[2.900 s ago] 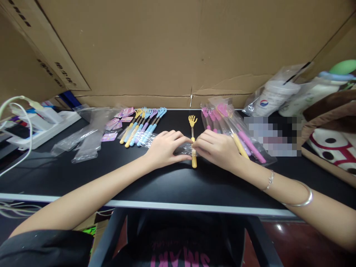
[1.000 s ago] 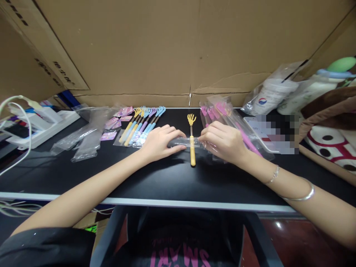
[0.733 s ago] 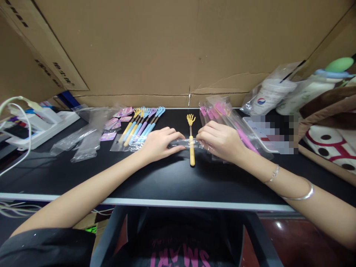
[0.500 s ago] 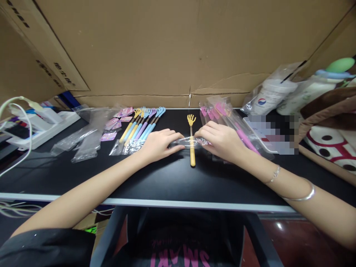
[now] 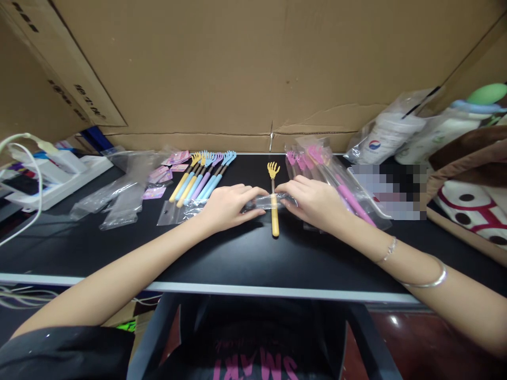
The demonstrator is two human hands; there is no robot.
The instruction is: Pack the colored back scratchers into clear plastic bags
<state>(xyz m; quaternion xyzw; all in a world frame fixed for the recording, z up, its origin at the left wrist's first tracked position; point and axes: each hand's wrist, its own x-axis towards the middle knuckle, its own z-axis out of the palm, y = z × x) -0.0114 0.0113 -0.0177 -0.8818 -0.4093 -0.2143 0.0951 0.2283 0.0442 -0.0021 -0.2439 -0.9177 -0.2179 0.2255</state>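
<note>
A yellow back scratcher lies upright in view on the black table, its claw end pointing away from me. Across its handle stretches a clear plastic bag, gathered sideways between my hands. My left hand pinches the bag's left part, thumb below and fingers above. From the other side my right hand grips its right part the same way. Beside my left hand is a row of several yellow, blue and purple back scratchers. Pink and purple back scratchers in clear bags lie partly behind my right hand.
Flat plastic bags and small pink cards lie to the left, near a white power strip. On the right stand a bagged cup, a bottle and a brown bag. Cardboard walls the back.
Both hands keep their hold on the bag over the yellow back scratcher. The fingertips have shifted slightly, and the bag lies a bit flatter across the handle.
</note>
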